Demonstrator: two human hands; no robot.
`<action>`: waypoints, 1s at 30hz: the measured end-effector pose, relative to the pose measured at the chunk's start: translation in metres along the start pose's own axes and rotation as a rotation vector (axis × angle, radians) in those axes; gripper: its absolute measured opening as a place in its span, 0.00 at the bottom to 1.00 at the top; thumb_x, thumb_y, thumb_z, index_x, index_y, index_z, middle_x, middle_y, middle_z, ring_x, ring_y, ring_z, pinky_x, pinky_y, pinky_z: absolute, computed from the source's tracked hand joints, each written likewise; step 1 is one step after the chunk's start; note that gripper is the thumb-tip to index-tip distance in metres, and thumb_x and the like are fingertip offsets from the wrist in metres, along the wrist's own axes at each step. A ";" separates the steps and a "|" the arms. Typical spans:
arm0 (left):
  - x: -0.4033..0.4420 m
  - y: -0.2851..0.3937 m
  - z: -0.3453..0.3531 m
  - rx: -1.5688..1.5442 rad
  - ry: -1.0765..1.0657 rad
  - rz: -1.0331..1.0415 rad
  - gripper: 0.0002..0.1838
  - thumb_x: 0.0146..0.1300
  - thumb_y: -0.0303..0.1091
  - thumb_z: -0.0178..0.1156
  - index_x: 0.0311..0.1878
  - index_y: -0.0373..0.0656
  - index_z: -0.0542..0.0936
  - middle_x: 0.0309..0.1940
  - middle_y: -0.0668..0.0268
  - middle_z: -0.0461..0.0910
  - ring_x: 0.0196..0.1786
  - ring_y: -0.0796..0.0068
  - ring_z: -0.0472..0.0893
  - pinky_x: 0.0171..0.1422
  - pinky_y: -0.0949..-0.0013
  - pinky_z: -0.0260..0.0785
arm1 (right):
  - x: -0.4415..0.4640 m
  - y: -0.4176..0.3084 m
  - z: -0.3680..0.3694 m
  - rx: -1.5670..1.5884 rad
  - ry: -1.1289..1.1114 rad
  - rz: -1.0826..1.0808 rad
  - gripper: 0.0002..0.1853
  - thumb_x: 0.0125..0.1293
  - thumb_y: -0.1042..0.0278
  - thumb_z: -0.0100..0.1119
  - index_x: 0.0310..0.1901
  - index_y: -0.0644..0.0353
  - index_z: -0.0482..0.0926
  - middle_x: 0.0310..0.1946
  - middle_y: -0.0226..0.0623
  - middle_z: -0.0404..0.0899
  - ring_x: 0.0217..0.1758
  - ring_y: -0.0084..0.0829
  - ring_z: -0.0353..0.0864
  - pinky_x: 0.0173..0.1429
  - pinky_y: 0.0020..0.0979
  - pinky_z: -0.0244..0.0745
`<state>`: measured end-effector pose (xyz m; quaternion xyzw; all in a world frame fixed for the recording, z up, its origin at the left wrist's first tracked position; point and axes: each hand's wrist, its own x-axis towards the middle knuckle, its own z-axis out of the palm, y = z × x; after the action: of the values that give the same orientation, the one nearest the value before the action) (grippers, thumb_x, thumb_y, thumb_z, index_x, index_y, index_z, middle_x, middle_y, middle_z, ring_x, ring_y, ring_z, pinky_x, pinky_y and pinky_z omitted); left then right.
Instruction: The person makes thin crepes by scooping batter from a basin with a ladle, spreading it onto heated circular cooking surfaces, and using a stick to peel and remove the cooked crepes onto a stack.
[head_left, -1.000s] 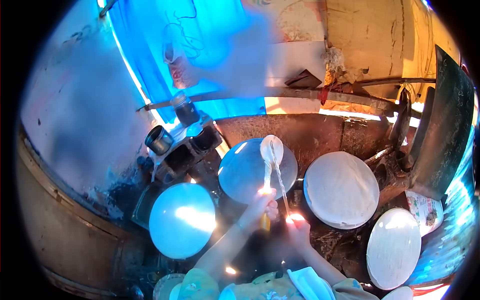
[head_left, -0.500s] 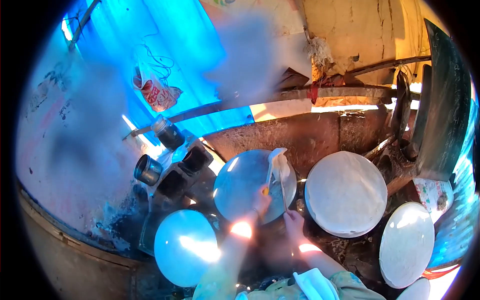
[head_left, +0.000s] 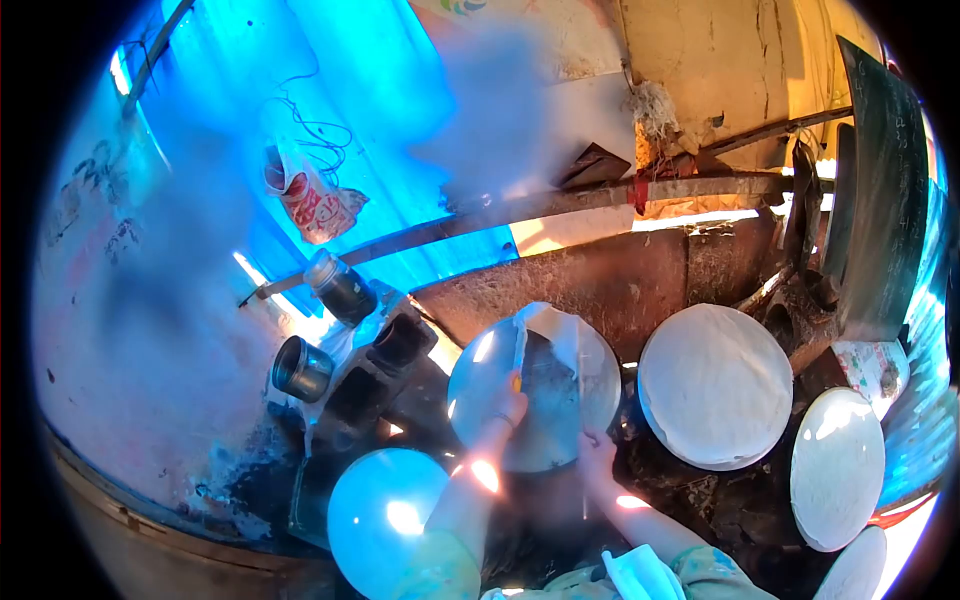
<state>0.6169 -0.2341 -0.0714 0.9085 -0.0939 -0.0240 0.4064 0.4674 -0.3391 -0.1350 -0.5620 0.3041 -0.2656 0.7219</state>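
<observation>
In the middle a round, drum-like disc (head_left: 470,365) has a pale top with a dark patch in its centre. A thin white sheet (head_left: 548,322) lies across its far part, with edges running towards me on both sides of the patch; cloth or another thin material, I cannot tell. My left hand (head_left: 505,410) is closed at the sheet's left edge, a small yellow spot at its fingertips. My right hand (head_left: 597,455) is closed at the disc's right near side, on a thin, straight, pale strip (head_left: 580,385); whether a stick or a sheet edge is unclear.
Similar white-topped discs stand at right (head_left: 715,385), far right (head_left: 838,470) and near left (head_left: 385,520). A metal cup (head_left: 302,368) and a dark jar (head_left: 340,288) sit by hollow blocks (head_left: 358,398). A rusty metal panel (head_left: 580,265) rises behind.
The sheet, bunched on the disc's right half before, now spreads across its far part. My hands have moved apart, the left leftward, the right slightly right and nearer me. The view has shifted slightly.
</observation>
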 end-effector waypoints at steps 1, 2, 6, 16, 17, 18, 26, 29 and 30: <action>0.001 -0.005 -0.005 0.000 -0.015 -0.042 0.26 0.51 0.25 0.53 0.58 0.47 0.71 0.45 0.51 0.77 0.45 0.59 0.78 0.49 0.64 0.70 | 0.000 -0.006 0.003 0.000 0.000 -0.003 0.11 0.57 0.68 0.60 0.39 0.66 0.78 0.21 0.28 0.72 0.18 0.18 0.68 0.20 0.21 0.62; 0.000 -0.007 -0.010 0.002 -0.017 -0.044 0.26 0.51 0.25 0.53 0.58 0.47 0.71 0.45 0.51 0.77 0.45 0.59 0.78 0.49 0.64 0.70 | -0.003 -0.022 0.004 -0.046 -0.119 0.089 0.12 0.57 0.68 0.60 0.40 0.67 0.78 0.21 0.28 0.73 0.19 0.17 0.69 0.21 0.21 0.63; -0.018 -0.008 -0.038 -0.118 0.008 -0.135 0.28 0.50 0.25 0.52 0.59 0.46 0.69 0.36 0.53 0.78 0.30 0.62 0.79 0.33 0.64 0.72 | 0.012 -0.027 0.009 -0.031 -0.107 0.102 0.12 0.56 0.68 0.59 0.40 0.67 0.79 0.25 0.35 0.79 0.26 0.20 0.75 0.29 0.22 0.69; -0.076 -0.059 -0.069 -0.697 -0.007 -0.338 0.37 0.50 0.20 0.50 0.67 0.47 0.54 0.18 0.62 0.68 0.11 0.75 0.66 0.13 0.71 0.58 | 0.046 -0.037 0.022 -0.207 -0.213 0.032 0.11 0.54 0.67 0.60 0.36 0.66 0.81 0.22 0.34 0.78 0.22 0.22 0.75 0.27 0.24 0.70; -0.089 -0.051 -0.071 -0.816 0.024 -0.399 0.37 0.51 0.19 0.50 0.67 0.48 0.53 0.18 0.64 0.67 0.12 0.77 0.64 0.14 0.73 0.58 | 0.057 -0.042 0.017 -0.052 -0.078 0.145 0.10 0.54 0.67 0.60 0.34 0.65 0.81 0.21 0.33 0.78 0.21 0.21 0.74 0.26 0.24 0.69; -0.101 -0.047 -0.074 -0.767 -0.012 -0.479 0.36 0.52 0.19 0.50 0.66 0.49 0.54 0.18 0.65 0.66 0.12 0.78 0.64 0.15 0.73 0.58 | 0.063 -0.020 0.011 -0.258 -0.183 0.015 0.11 0.54 0.66 0.61 0.35 0.63 0.81 0.23 0.32 0.77 0.22 0.21 0.74 0.27 0.24 0.69; -0.208 -0.039 -0.082 -0.915 -0.054 -0.520 0.35 0.55 0.19 0.49 0.66 0.51 0.52 0.17 0.69 0.65 0.13 0.79 0.66 0.15 0.76 0.60 | 0.080 -0.070 -0.003 -0.260 -0.674 0.160 0.16 0.54 0.62 0.64 0.42 0.63 0.80 0.26 0.36 0.80 0.26 0.23 0.79 0.28 0.23 0.74; -0.232 -0.017 -0.083 -0.945 -0.090 -0.777 0.32 0.58 0.21 0.46 0.65 0.53 0.51 0.16 0.70 0.63 0.12 0.81 0.63 0.15 0.77 0.57 | 0.112 -0.082 -0.003 -0.437 -0.417 0.237 0.17 0.55 0.62 0.63 0.43 0.64 0.79 0.26 0.33 0.80 0.22 0.20 0.77 0.19 0.22 0.68; -0.239 -0.011 -0.085 -1.082 -0.106 -0.809 0.29 0.59 0.21 0.44 0.63 0.56 0.53 0.15 0.70 0.61 0.12 0.83 0.61 0.14 0.78 0.54 | 0.113 -0.063 0.003 -0.445 -0.434 0.231 0.17 0.55 0.62 0.63 0.43 0.64 0.79 0.26 0.33 0.80 0.22 0.20 0.77 0.19 0.22 0.68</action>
<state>0.3946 -0.1191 -0.0305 0.5386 0.2587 -0.2624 0.7577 0.5432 -0.4332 -0.0891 -0.7113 0.2557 0.0169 0.6546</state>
